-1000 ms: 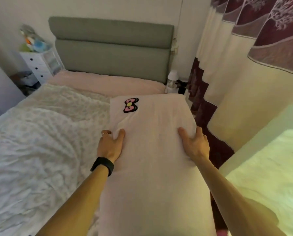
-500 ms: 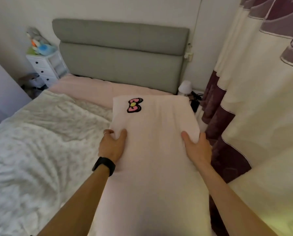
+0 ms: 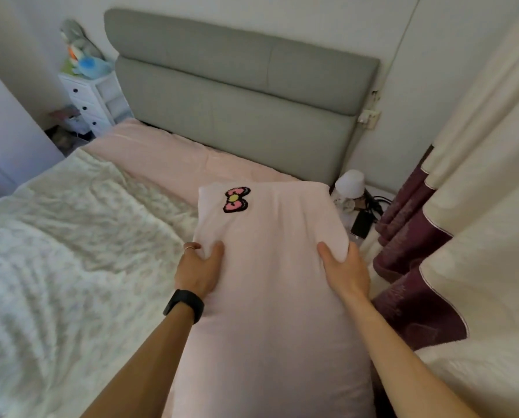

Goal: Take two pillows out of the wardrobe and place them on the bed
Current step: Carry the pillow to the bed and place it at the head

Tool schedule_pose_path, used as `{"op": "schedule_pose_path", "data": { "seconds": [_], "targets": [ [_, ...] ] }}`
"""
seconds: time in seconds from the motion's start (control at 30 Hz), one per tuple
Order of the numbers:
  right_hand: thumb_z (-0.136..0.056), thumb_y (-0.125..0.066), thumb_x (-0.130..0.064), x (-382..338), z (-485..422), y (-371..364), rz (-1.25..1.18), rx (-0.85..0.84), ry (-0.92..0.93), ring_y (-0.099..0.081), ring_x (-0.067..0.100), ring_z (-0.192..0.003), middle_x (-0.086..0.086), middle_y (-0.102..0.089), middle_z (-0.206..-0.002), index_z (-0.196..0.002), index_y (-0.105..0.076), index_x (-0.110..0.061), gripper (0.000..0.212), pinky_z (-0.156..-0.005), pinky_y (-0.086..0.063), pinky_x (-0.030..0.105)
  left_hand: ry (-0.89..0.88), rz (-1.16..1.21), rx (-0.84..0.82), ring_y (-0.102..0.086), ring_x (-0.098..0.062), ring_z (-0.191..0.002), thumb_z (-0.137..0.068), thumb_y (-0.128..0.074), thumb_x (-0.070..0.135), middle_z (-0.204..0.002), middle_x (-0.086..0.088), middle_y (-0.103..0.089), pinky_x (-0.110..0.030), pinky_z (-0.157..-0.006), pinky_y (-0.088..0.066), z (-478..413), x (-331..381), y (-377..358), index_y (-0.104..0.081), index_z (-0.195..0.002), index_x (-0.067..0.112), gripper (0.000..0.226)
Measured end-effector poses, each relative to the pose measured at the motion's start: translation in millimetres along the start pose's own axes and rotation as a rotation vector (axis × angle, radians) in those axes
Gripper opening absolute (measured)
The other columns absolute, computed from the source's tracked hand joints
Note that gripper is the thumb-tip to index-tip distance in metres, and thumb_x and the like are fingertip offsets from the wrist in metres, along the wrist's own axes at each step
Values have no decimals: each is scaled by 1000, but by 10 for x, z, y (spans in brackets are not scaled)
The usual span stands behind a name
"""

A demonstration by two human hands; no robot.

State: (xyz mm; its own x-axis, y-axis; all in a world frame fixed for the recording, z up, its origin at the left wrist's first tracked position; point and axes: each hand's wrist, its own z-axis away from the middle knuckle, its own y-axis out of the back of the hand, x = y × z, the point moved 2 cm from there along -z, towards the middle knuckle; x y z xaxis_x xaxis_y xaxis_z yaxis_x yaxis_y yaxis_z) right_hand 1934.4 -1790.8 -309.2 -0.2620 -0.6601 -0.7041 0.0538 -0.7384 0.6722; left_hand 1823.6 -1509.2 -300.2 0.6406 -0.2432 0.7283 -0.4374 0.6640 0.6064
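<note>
A long pale pink pillow (image 3: 270,267) with a pink bow patch near its far end is held lengthwise in front of me, over the right side of the bed (image 3: 167,158). My left hand (image 3: 199,268) grips its left edge, thumb on top and fingers tucked under. My right hand (image 3: 344,270) grips the right edge the same way. The pillow's far end points toward the grey headboard (image 3: 240,95). The bed has a pink sheet at the head and a rumpled white patterned blanket (image 3: 62,251) across the rest. No second pillow is in view.
Cream and maroon curtains (image 3: 469,206) hang close on the right. A small white lamp (image 3: 350,182) and a dark cable sit in the gap beside the bed. A white drawer unit (image 3: 87,101) with plush toys on top stands left of the headboard.
The view has moved closer to the head of the bed and the pillow has travelled forward with it. Both hands keep the same grip on the pillow's edges.
</note>
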Motion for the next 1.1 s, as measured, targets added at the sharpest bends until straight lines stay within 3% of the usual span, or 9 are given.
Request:
{"op": "schedule_pose_path", "data": {
  "seconds": [0.27,0.43,0.63,0.83,0.97,1.1],
  "targets": [
    [-80,-52,-76,-712,-1314,-527,32,-120,42,-56,35,-116,10,-56,-131,-140,-44,-25,79,-98,-48,47,117,30,38,-62,-30,-95,-82,-52,71,-118,-7,-62,-36,-75,-49,-1204,415,-272,-42,-126,21,67],
    [-83,-54,-72,-1083,-1984,-767,-2,-189,71,-55,32,-118,8,-56,-132,-139,-43,-30,71,-95,-45,40,165,60,77,-60,-32,-99,-81,-53,70,-121,-8,-61,-41,-84,-52,-1864,693,-382,-42,-127,22,67],
    [-78,-58,-74,-1479,-2720,-1010,-24,-247,107,-57,26,-111,2,-57,-128,-136,-44,-33,72,-92,-48,40,264,47,91,-59,-34,-99,-82,-51,72,-124,-11,-58,-40,-83,-50,-2430,871,-561,-40,-128,23,69],
    [-78,-59,-71,-1855,-3545,-1308,56,-333,150,-57,28,-114,3,-59,-126,-135,-48,-28,72,-98,-47,47,331,35,136,-59,-36,-107,-85,-49,70,-130,-13,-56,-38,-81,-45,-2980,1159,-820,-39,-133,19,70],
    [-76,-59,-74,-1998,-4287,-1576,105,-392,187,-61,26,-110,0,-64,-122,-133,-51,-28,74,-98,-49,46,441,74,160,-59,-35,-108,-83,-50,72,-128,-13,-58,-41,-89,-49,-3373,1349,-1157,-40,-133,20,72],
    [-72,-54,-80,-2075,-5029,-1901,235,-478,204,-61,31,-106,9,-64,-119,-126,-53,-26,76,-94,-49,46,561,146,180,-58,-34,-110,-86,-53,66,-130,-12,-57,-37,-86,-46,-3679,1482,-1580,-41,-134,19,68]
  ]
}}
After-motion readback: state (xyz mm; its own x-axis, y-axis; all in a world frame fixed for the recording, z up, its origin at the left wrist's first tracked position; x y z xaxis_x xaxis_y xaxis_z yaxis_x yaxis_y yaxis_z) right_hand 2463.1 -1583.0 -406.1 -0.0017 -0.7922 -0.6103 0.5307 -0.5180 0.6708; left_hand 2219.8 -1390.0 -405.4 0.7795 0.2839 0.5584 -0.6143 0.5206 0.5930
